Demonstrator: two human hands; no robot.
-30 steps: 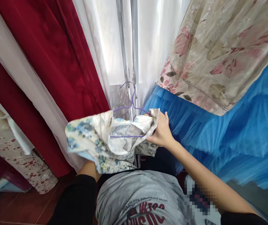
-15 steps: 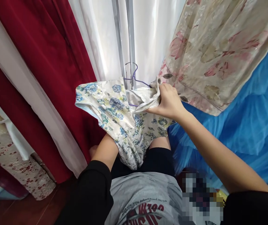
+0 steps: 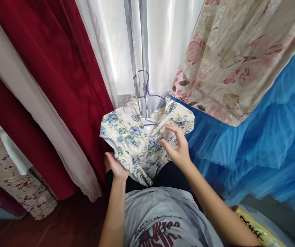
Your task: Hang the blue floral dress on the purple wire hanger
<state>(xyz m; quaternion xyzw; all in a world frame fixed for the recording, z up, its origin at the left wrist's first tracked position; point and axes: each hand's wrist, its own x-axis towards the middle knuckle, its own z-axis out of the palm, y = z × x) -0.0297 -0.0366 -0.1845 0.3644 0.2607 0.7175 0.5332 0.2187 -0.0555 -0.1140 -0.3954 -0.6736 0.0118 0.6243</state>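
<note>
A cream blouse or dress top (image 3: pixel 134 132) with blue flowers and short sleeves hangs by its shoulders on a purple hanger (image 3: pixel 152 95). Its front neckline is parted, with the hanger's lower bar showing inside. My right hand (image 3: pixel 179 147) is in front of the garment's right half, thumb and forefinger apart, with nothing between them. At the garment's lower left edge is my left hand (image 3: pixel 117 168), beside or just touching the cloth. Its thumb stretches outward, and its other fingers are partly hidden.
Grey metal poles (image 3: pixel 143 44) stand before a white curtain (image 3: pixel 168 44). Dark red cloth (image 3: pixel 59 68) hangs at left, a pink-flowered cream garment (image 3: pixel 229 65) at right. Blue tulle (image 3: pixel 240 154) spreads below that, with a yellow package (image 3: pixel 258 226) at lower right.
My right hand has let go of the neckline and moved down. My left arm has come out from under the garment to its left side. The garment now hangs evenly on the hanger.
</note>
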